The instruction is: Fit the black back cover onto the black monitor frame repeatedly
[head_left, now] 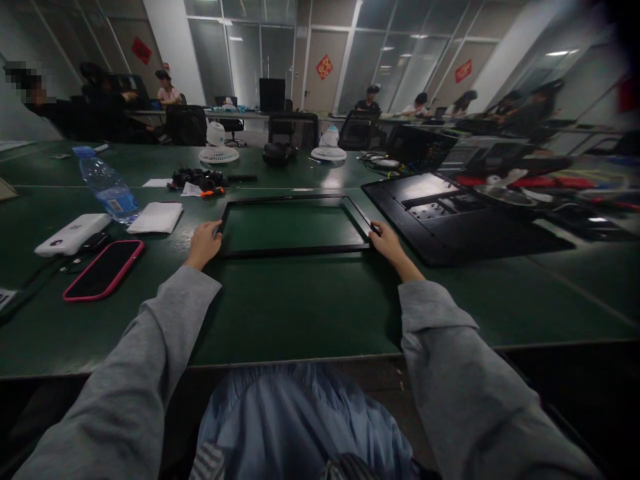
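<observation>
A thin black rectangular frame (pixel 295 252), hollow in the middle, is in front of me over the green table. It looks like a monitor bezel. My left hand (pixel 204 244) grips its left side, fingers closed on the edge. On the opposite side, my right hand (pixel 389 244) has its thumb and fingers closed round the right edge. Green tabletop shows through the opening. Whether the frame rests on the table or is slightly raised I cannot tell. To the right of it lies a black monitor panel (pixel 500 230).
Left on the green table (pixel 300 313) are a pink-cased phone (pixel 105 270), a white device (pixel 73 235), a water bottle (pixel 107 187) and tissues (pixel 156 218). Small fans (pixel 219 155) stand farther back. Tools and a bowl (pixel 505 195) clutter the right. Several people sit beyond.
</observation>
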Tool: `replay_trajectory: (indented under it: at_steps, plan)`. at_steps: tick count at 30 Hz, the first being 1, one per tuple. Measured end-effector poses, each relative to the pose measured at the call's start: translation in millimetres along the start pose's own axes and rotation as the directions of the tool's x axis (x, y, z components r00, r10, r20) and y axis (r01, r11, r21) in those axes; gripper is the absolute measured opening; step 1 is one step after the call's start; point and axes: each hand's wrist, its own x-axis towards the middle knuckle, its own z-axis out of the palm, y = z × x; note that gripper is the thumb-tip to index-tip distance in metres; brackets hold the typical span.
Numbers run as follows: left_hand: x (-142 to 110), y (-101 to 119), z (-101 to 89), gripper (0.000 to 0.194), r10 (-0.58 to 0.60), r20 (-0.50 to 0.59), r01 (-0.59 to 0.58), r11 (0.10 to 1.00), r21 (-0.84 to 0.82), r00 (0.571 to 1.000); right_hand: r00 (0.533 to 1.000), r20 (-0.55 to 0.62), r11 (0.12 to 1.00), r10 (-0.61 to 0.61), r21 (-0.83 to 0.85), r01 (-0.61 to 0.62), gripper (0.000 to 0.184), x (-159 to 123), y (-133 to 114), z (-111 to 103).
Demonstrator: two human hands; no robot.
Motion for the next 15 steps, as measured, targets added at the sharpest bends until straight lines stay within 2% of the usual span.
replay_trajectory:
  at_steps: [4, 15]
  plan:
    - [0.7, -1.6, -0.4, 0.049, -0.014, 0.033, 0.012, 0.998, 0.063, 0.999, 1.0, 0.004, 1.0, 0.008, -0.006, -0.008, 0.056, 0.9, -0.6, -0.2]
    - [0.9, -3.5, -0.1, 0.048, -0.012, 0.035, 0.009, 0.998, 0.07, 0.999, 1.0, -0.012, 1.0, 0.004, 0.005, -0.004, 0.054, 5.6, 6.2, 3.1]
